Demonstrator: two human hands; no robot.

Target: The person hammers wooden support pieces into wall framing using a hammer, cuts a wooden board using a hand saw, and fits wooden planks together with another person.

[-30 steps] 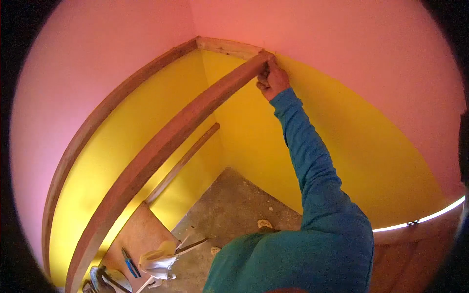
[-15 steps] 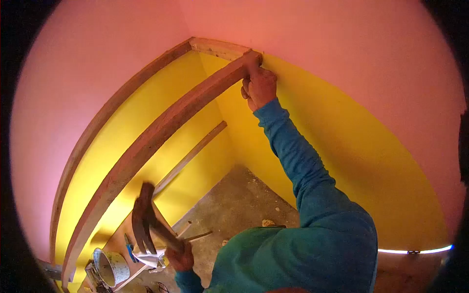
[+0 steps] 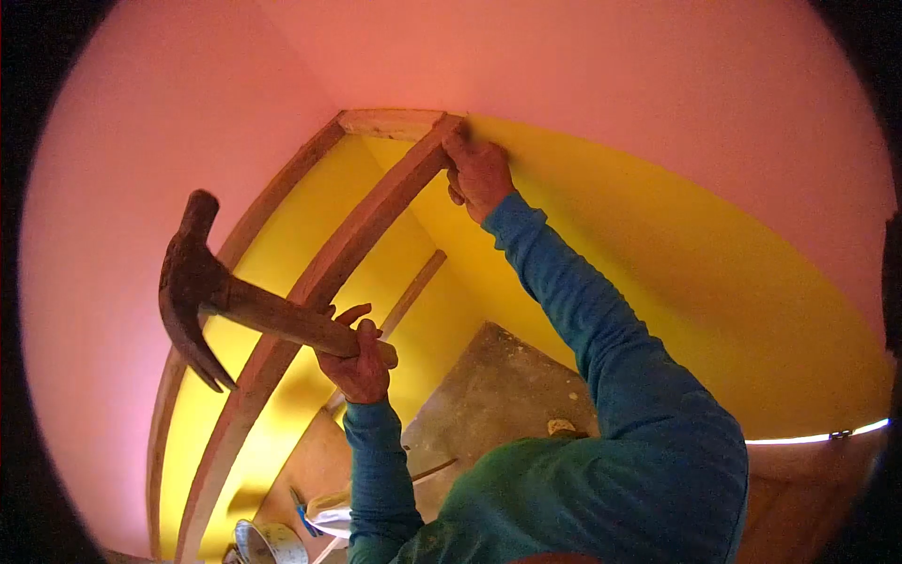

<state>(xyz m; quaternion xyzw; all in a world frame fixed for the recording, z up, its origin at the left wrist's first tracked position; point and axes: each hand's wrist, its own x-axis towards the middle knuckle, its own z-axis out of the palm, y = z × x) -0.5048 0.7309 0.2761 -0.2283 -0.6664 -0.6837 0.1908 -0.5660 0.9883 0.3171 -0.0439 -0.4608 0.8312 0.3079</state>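
My left hand is closed on the wooden handle of a claw hammer, with one or two fingers lifted off it. The dark metal head is at the left, its claw pointing down, in front of a long wooden beam. At the upper end of that beam, close to the wall, my right hand presses with a finger along the wood and its other fingers curled. A short crosspiece lies along the wall and meets the beam near this hand.
Another long beam runs along the left wall. A loose wooden strip leans lower down. On the floor stand a white bucket and a blue-handled tool. The walls are pink above and yellow below.
My left hand has risen with the hammer from low near the bucket to the front of the beam. My right hand stays at the beam's end while the view has shifted.
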